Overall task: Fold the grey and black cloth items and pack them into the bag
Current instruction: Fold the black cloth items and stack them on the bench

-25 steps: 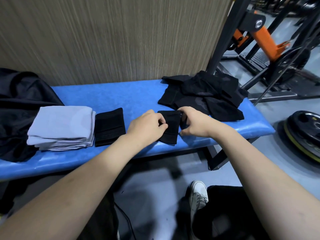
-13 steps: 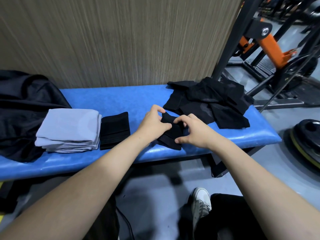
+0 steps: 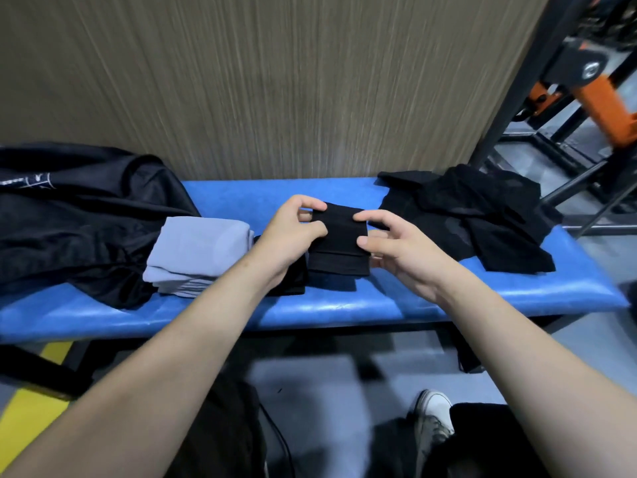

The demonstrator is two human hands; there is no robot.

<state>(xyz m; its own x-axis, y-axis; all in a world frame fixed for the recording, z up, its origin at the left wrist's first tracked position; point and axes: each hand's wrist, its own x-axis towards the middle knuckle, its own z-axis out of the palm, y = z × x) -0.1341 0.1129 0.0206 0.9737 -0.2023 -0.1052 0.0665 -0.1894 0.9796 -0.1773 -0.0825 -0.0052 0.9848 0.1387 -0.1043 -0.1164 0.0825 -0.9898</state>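
Small black cloth lifted off the table

Both hands, left hand (image 3: 293, 232) and right hand (image 3: 400, 250), have raised the folded black cloth (image 3: 339, 243) above the blue table (image 3: 448, 298), fingers pinching its edges; likely heading beside the grey stack (image 3: 200, 257).

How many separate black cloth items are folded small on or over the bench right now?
2: one folded black cloth held up between the left hand and right hand; another on the blue bench, mostly hidden behind the left wrist. The unfolded black pile may hide more.

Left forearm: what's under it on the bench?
A folded black cloth beside the folded grey cloth stack on the blue padded bench; only its edge shows, the rest is covered.
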